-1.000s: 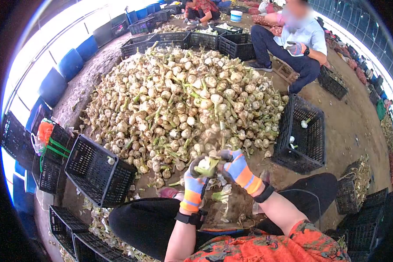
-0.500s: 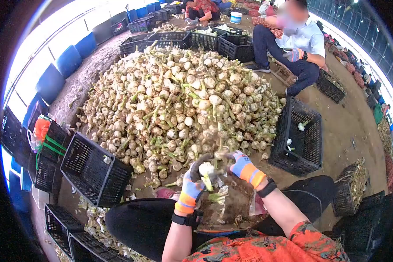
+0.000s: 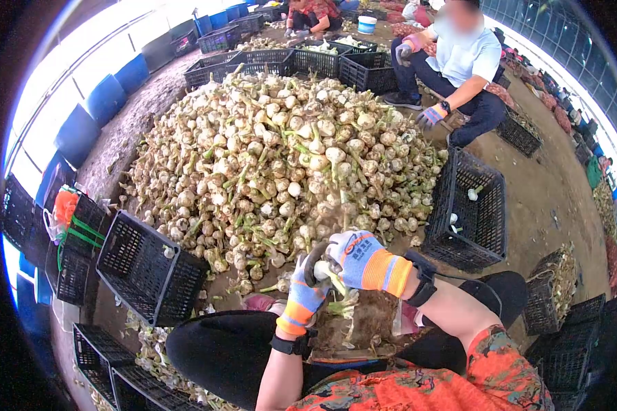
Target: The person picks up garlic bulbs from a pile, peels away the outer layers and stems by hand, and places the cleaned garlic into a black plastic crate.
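Note:
In the head view, my left hand (image 3: 301, 286), in a grey and orange glove, is closed round a white garlic bulb (image 3: 322, 270) with its stalk end pointing down. My right hand (image 3: 367, 262), gloved alike, presses its curled fingers onto the same bulb from the right. Its fingertips are partly hidden behind the glove. Just beyond both hands rises a big heap of garlic bulbs (image 3: 274, 164), many with stalks. Below them, loose peeled skins (image 3: 344, 307) lie on the ground between my knees.
A black crate (image 3: 185, 288) leans at the heap's left; another black crate (image 3: 463, 250), holding a few bulbs, stands right. A gloved co-worker (image 3: 463, 58) squats beyond it, and another person (image 3: 315, 17) works at the back. More crates (image 3: 367, 74) line the far side.
My right hand has moved left from beside the bulb and closed onto it. My left hand keeps its hold. The co-worker at right has lowered one hand and raised the other.

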A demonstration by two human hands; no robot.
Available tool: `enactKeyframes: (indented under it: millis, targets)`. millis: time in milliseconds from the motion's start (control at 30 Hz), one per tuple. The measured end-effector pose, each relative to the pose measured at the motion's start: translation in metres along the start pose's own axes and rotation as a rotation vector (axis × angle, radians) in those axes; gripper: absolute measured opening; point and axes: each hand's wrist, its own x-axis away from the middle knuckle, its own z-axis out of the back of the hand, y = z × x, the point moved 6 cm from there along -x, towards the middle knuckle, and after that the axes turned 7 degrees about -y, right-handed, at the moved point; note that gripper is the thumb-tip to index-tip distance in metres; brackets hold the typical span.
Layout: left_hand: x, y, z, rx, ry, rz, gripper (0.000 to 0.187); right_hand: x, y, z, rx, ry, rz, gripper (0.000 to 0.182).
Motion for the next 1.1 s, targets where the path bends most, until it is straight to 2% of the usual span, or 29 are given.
enactKeyframes:
  millis: [67,133,200,233,267,333,367,400,467,500,600,633,667,733,800,900,933,1000,1067,1100]
  targets:
    - [0.0,-0.003,-0.002,0.242,-0.046,0.037,0.067,0.0,-0.002,0.005,0.015,0.048,0.02,0.027]
    - [-0.002,-0.009,-0.002,0.254,-0.017,-0.009,0.064,-0.002,0.009,-0.005,-0.041,0.106,0.016,0.031]
    - [-0.003,-0.017,0.012,0.372,0.238,0.076,0.058,-0.001,0.019,-0.003,-0.237,0.277,-0.03,0.032]
    - [0.003,-0.012,0.013,0.845,0.176,0.224,0.054,0.002,0.016,-0.003,-0.293,0.317,-0.025,0.031]
    - [0.004,-0.01,0.017,0.574,0.349,0.107,0.047,0.002,0.012,-0.007,-0.294,0.316,-0.022,0.031]
    - [0.008,-0.024,0.02,0.604,0.514,0.227,0.036,0.006,0.002,-0.007,-0.339,0.48,-0.011,0.023]
    - [0.01,-0.031,0.021,0.659,0.53,0.251,0.024,0.004,0.001,-0.011,-0.333,0.502,-0.027,0.023]
    - [0.01,-0.031,0.022,0.656,0.532,0.255,0.024,0.001,0.002,-0.012,-0.338,0.501,-0.027,0.023]
    - [0.008,-0.022,0.025,0.672,0.519,0.09,0.022,-0.01,0.019,-0.024,-0.499,0.362,-0.197,0.025]
    - [0.007,-0.018,0.027,0.608,0.459,0.055,0.021,-0.011,0.025,-0.027,-0.437,0.507,-0.167,0.024]
    - [0.006,-0.029,0.029,0.745,0.43,0.107,0.025,-0.022,0.055,-0.044,-0.409,0.555,-0.262,0.03]
    - [0.006,-0.03,0.032,0.625,0.403,0.073,0.025,-0.025,0.067,-0.054,-0.435,0.552,-0.358,0.035]
    - [0.005,-0.031,0.034,0.506,0.383,0.037,0.026,-0.024,0.073,-0.062,-0.437,0.549,-0.361,0.035]
    - [-0.002,-0.029,0.027,0.994,0.367,0.052,0.026,-0.023,0.081,-0.07,-0.504,0.449,-0.48,0.04]
    - [0.002,-0.037,0.029,0.939,0.351,0.057,0.027,-0.024,0.088,-0.091,-0.476,0.474,-0.482,0.043]
    - [-0.001,-0.049,0.029,1.22,0.307,-0.013,0.035,-0.021,0.096,-0.122,-0.47,0.342,-0.566,0.042]
    - [-0.001,-0.052,0.032,1.219,0.311,-0.01,0.035,-0.019,0.095,-0.13,-0.473,0.337,-0.566,0.042]
    - [-0.001,-0.058,0.035,1.377,0.318,0.01,0.036,-0.024,0.095,-0.174,-0.458,-0.073,-0.537,0.041]
    - [-0.002,-0.06,0.041,1.41,0.381,0.036,0.036,-0.018,0.093,-0.236,-0.388,-0.353,-0.409,0.035]
    - [-0.002,-0.065,0.047,1.454,0.437,0.049,0.035,-0.012,0.089,-0.244,-0.361,-0.443,-0.395,0.033]
